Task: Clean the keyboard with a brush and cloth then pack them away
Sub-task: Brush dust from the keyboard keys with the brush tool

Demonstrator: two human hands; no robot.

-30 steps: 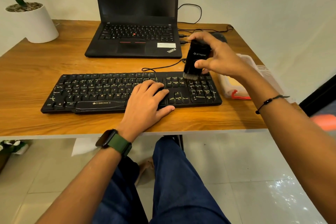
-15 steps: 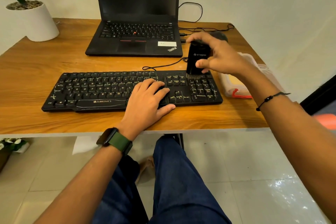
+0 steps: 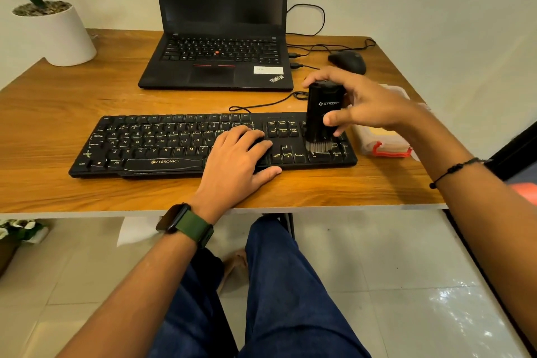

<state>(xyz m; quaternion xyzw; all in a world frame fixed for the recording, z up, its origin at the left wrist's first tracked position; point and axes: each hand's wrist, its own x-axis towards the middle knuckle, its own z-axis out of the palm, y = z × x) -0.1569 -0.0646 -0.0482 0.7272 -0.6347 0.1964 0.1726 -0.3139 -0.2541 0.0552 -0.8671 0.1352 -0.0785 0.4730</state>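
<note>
The keyboard (image 3: 203, 142) is laid parallel to the front edge of the desk (image 3: 58, 101), with a strip of bare wood left between the two. A wider stretch of bare wood is seen toward the left edge, between the keyboard and the white plant pot (image 3: 58, 34) at the back left corner. Behind the keyboard, an open laptop (image 3: 216, 61) is set at the middle of the back edge, and a mouse (image 3: 347, 61) with its cables is placed near the back right corner. Just beside the keyboard's right end, close to the desk's right edge, a clear plastic box (image 3: 380, 142) with a red clasp is seen.

The brush (image 3: 321, 122) is held upright over the number pad, its bristles touching the keys. It is gripped by the right hand (image 3: 366, 104), thumb on the near face and fingers curled over the top. The left hand (image 3: 238, 160) is laid flat on the keyboard's right-centre part, fingers relaxed and slightly spread, nothing held. No cloth can be made out.
</note>
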